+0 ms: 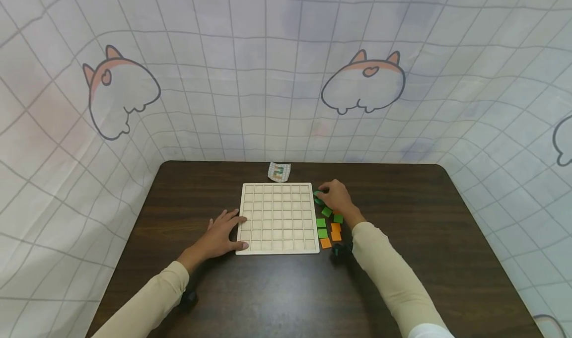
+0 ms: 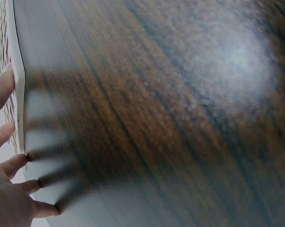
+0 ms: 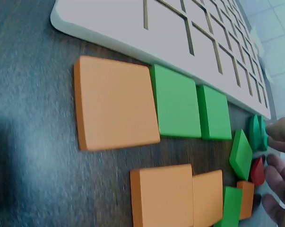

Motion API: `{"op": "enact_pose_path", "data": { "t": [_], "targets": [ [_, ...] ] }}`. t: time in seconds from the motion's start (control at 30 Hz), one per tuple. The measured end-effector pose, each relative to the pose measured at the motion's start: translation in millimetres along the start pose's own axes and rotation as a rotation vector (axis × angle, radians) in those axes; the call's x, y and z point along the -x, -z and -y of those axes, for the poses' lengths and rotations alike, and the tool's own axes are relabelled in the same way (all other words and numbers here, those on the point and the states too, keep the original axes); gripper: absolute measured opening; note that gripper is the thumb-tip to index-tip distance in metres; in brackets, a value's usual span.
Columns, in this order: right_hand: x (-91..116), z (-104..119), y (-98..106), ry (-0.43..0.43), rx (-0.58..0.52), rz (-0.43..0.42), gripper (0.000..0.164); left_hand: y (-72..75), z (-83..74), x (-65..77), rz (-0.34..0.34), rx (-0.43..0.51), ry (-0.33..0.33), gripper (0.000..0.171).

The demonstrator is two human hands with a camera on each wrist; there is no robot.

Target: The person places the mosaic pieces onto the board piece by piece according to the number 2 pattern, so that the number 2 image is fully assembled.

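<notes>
A cream grid board [image 1: 277,219] lies on the dark wooden table. My left hand [image 1: 221,235] rests at its left edge, fingers spread, the thumb over the near left corner. In the left wrist view, several left fingertips [image 2: 20,160] touch the table beside the rim. Just off the board's far right corner, my right hand [image 1: 336,197] pinches a dark green piece [image 1: 316,193] between thumb and finger. A second dark green piece [image 3: 254,132] lies against it in the right wrist view. Under the right fingers sits a red piece [image 3: 258,172].
Light green tiles [image 3: 177,104] and orange tiles [image 3: 116,104] lie scattered along the board's right side. Behind the board is a small card [image 1: 279,171] with a coloured grid pattern. A white grid-patterned cloth [image 1: 250,80] hangs around the table's back and sides.
</notes>
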State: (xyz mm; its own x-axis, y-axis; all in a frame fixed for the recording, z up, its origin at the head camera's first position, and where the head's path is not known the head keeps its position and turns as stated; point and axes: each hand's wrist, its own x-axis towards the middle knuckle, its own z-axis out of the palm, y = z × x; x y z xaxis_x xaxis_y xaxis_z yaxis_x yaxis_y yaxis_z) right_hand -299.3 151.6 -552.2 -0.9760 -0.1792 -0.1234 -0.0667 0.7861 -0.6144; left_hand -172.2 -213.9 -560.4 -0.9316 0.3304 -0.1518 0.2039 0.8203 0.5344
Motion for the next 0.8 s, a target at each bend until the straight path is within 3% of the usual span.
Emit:
{"op": "enact_pose_path", "data": {
  "t": [0.5, 0.8],
  "targets": [
    [-1.3, -9.0, 7.9, 0.089, -0.029, 0.054, 0.030, -1.5, 2.8, 0.6, -0.013, 0.000, -0.015, 0.077],
    [-0.9, -8.5, 2.2, -0.004, -0.020, -0.026, 0.032, -1.0, 1.6, 0.9, -0.002, -0.003, -0.016, 0.076]
  ]
}}
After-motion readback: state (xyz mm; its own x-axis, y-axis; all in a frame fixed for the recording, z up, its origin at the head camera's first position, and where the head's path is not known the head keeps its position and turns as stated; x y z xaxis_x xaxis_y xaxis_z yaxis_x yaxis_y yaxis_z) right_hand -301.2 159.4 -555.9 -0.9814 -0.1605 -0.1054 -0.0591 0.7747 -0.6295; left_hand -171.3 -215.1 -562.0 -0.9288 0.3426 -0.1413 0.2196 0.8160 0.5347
